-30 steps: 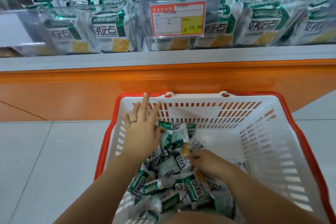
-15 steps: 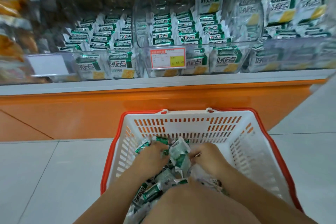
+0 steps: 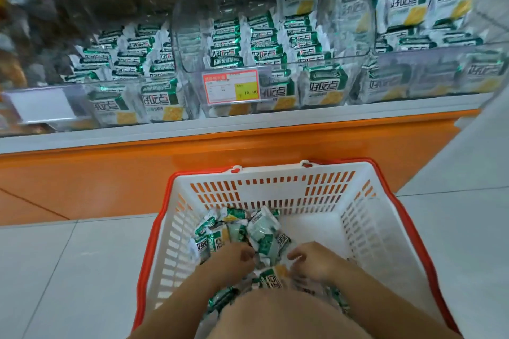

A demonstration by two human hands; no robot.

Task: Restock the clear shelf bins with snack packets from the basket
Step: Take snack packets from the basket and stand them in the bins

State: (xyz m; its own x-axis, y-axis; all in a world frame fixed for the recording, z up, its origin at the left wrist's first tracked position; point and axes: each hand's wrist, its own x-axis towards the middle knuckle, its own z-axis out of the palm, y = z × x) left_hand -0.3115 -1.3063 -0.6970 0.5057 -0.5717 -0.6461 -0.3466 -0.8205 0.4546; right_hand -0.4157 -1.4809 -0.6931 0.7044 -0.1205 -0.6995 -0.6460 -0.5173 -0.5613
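The left hand, which was hovering flat and spread-fingered by the basket's left wall a second ago, is now digging into the heap of snack packets. Its fingers are curling down among the wrappers and are buried there, so I cannot tell whether it is really gripping any. Just to its right, the right hand is curling its fingers onto the crinkled wrappers at the near side of the heap, pinching at them. The two hands are closing in on one clump, which looks like a two-handed scoop getting under way. Nothing is leaving the basket yet: the packets are lying in its left half, with white bottom showing on the right. The view is also tipping upward, so more of the shelf is coming into sight.

The basket is sitting on pale floor tiles, close against an orange shelf plinth. Above, a blank label holder is fronting the far left. Next, the left clear bin is showing rows of green-and-white packets, and the middle clear bin is carrying a red-and-yellow price tag. It seems to have headroom above its rows, so it is a likely target. The right clear bin is blurring toward the edge of the view.
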